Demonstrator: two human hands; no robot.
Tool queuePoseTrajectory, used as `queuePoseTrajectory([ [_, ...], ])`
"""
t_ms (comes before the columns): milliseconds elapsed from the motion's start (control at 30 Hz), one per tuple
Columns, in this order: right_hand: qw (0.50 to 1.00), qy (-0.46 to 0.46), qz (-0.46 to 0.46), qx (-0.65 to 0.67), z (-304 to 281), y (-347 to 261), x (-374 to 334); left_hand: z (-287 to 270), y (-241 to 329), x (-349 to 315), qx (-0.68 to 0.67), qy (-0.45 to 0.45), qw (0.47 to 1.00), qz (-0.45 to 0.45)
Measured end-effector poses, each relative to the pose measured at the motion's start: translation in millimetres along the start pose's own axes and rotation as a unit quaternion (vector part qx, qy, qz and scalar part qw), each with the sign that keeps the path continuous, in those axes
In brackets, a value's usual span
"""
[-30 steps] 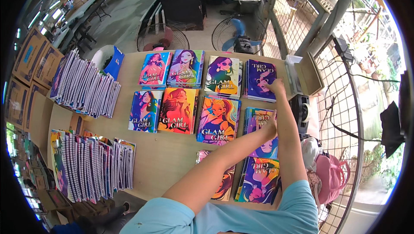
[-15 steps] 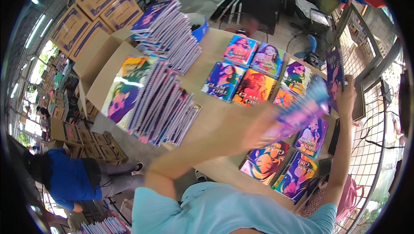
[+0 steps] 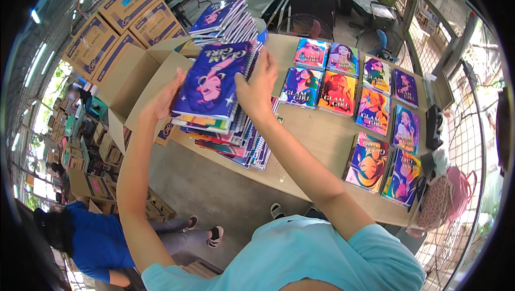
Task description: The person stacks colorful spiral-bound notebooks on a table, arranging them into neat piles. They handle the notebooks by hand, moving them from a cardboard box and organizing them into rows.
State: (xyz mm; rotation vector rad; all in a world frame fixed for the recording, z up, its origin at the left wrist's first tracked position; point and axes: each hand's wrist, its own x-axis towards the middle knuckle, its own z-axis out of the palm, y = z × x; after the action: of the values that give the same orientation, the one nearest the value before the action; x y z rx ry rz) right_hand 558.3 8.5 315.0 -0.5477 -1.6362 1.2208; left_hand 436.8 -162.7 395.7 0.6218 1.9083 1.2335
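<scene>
A bundle of spiral notebooks [image 3: 209, 84], with a purple illustrated cover on top, is held between my two hands over the left part of the table. My left hand [image 3: 167, 97] presses along its left edge, fingers stretched out. On the spiral side my right hand [image 3: 260, 84] grips it, thumb over the cover. Beneath the bundle lies a pile of notebooks [image 3: 252, 148] with colourful edges, partly hidden. Just behind it rises another leaning stack of notebooks [image 3: 217, 16]. Several small piles with differing covers, such as an orange one [image 3: 338, 93], stand in rows on the right.
An open cardboard box [image 3: 142, 84] adjoins the table's left side, with closed cartons [image 3: 129, 6] piled behind. A person in blue [image 3: 102, 237] is at lower left. A black object [image 3: 433, 127] and a pink bag [image 3: 458, 191] are at the table's [image 3: 300, 162] right edge.
Both hands have moved from the right-hand rows to the left stacks. The notebooks my right hand lifted at the far right are gone from it; both hands now hold a purple-topped bundle.
</scene>
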Motion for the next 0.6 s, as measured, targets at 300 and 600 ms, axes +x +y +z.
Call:
queuePoseTrajectory([
  [300, 0.903, -0.036, 0.322, 0.281, -82.5, 85.8, -48.5, -40.1, -121.8, -1.6, -0.273, 0.016, 0.943, 0.191],
  [600, 0.831, -0.047, 0.545, 0.098, -3.1, 205.5, -132.9, -14.4, -390.0, 87.8, -0.247, 0.178, 0.947, 0.103],
])
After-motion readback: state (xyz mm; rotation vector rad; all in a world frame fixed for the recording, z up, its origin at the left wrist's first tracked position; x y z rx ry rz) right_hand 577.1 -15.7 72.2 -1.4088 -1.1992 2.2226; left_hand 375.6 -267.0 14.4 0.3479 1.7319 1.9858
